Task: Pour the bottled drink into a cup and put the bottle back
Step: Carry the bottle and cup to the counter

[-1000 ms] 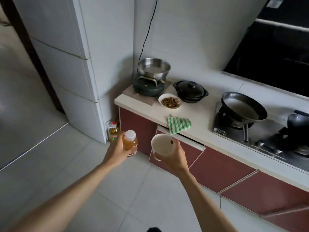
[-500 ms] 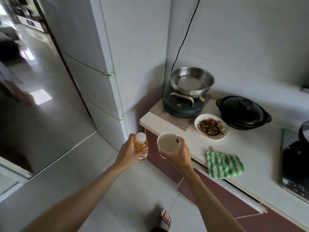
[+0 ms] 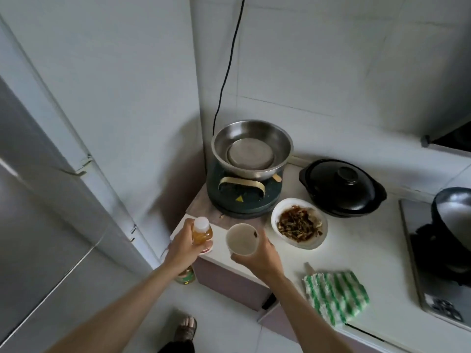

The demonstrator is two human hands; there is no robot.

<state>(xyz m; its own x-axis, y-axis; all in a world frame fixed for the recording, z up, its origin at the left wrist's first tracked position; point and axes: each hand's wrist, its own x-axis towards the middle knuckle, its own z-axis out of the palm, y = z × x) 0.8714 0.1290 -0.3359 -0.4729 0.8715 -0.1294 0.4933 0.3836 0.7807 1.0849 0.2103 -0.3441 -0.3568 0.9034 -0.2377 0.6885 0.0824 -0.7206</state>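
Nothing is poured yet: the left hand (image 3: 182,247) grips the capped bottle (image 3: 202,232), and just right of it the right hand (image 3: 262,253) holds the empty cup (image 3: 242,239).

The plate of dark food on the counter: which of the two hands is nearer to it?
Right. The right hand, holding the cup, is just left of the plate. The left hand, holding the bottle, is farther left, beyond the cup.

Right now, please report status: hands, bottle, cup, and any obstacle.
Left hand holds bottle, capped, upright. Right hand holds cup, looks empty. Both over counter corner. Food plate close beside cup.
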